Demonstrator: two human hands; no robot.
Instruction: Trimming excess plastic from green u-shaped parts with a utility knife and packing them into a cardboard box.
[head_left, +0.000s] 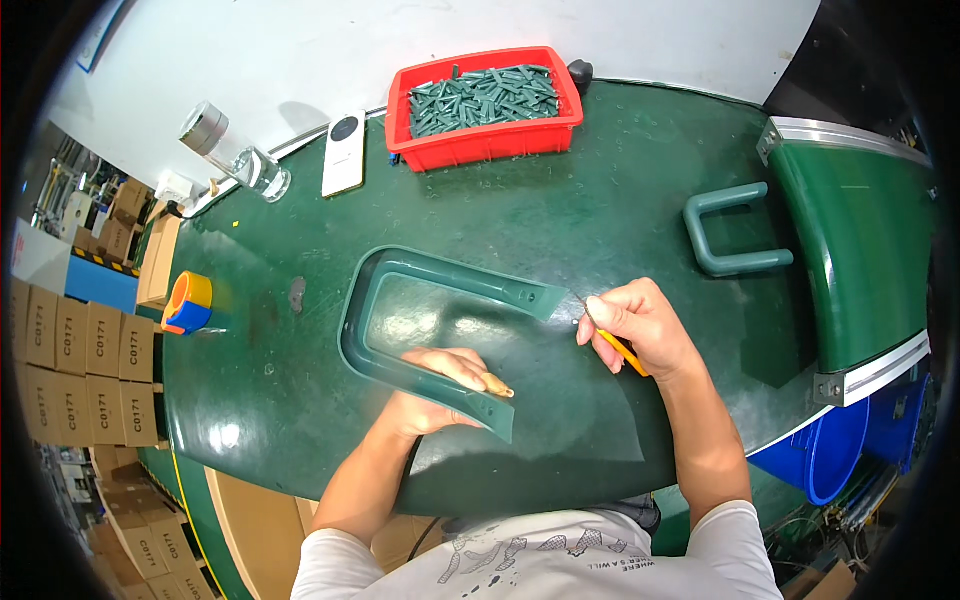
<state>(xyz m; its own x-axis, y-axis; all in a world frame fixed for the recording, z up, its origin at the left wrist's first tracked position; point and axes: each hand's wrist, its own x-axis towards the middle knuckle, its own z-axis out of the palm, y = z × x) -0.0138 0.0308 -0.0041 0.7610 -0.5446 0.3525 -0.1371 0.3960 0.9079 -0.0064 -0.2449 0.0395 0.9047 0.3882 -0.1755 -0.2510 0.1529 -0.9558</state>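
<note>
My left hand [440,391] is closed round the near arm of a green U-shaped plastic part [350,325], whose open end points right. A tan cover [495,385] sits on one of its fingertips. Both arms of the part end in a flared tip with a small hole. My right hand [640,322] is closed on a slim tool with a yellow handle [622,350]. The tool's thin dark tip points up and left, close to the end of the far arm; whether it touches cannot be told. Its exact kind is partly hidden by my fingers.
A red bin [490,150] of small green pieces stands at the back. Left of it are a white phone [344,160], a clear bottle [255,170] and tape rolls [190,300]. Another U-shaped part [700,235] lies right, beside a green conveyor [850,250].
</note>
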